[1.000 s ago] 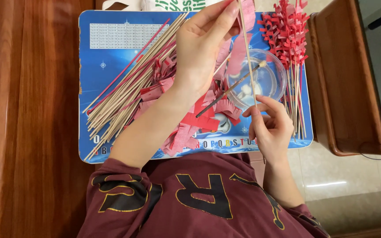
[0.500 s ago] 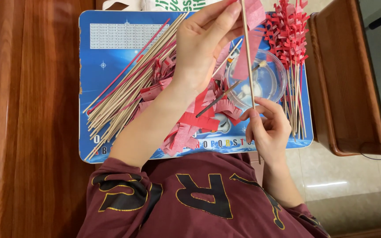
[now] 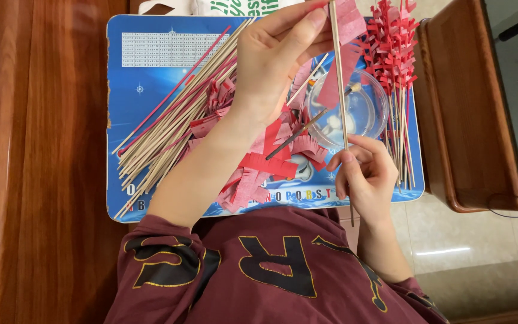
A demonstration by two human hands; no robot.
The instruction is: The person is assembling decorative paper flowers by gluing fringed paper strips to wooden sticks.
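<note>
My left hand [image 3: 277, 57] pinches the upper end of a thin wooden stick [image 3: 343, 102] together with a pink fringed paper strip [image 3: 349, 21]. My right hand [image 3: 364, 174] grips the same stick lower down with its fingertips; the stick's end pokes out below it. The stick stands nearly upright over a clear plastic bowl [image 3: 374, 123], in which a small brush [image 3: 298, 133] leans. Both hands are above a blue printed board [image 3: 151, 48] on my lap.
A bundle of bare wooden sticks [image 3: 169, 126] lies slanted on the board's left half. Loose red and pink fringed paper pieces [image 3: 259, 171] are heaped in the middle. Finished red-fringed sticks [image 3: 394, 54] lie at the right edge. A wooden table [image 3: 463, 108] stands at right.
My left hand's fingers have slid a little higher on the stick and the pink strip sits nearer its top. My right hand has barely moved.
</note>
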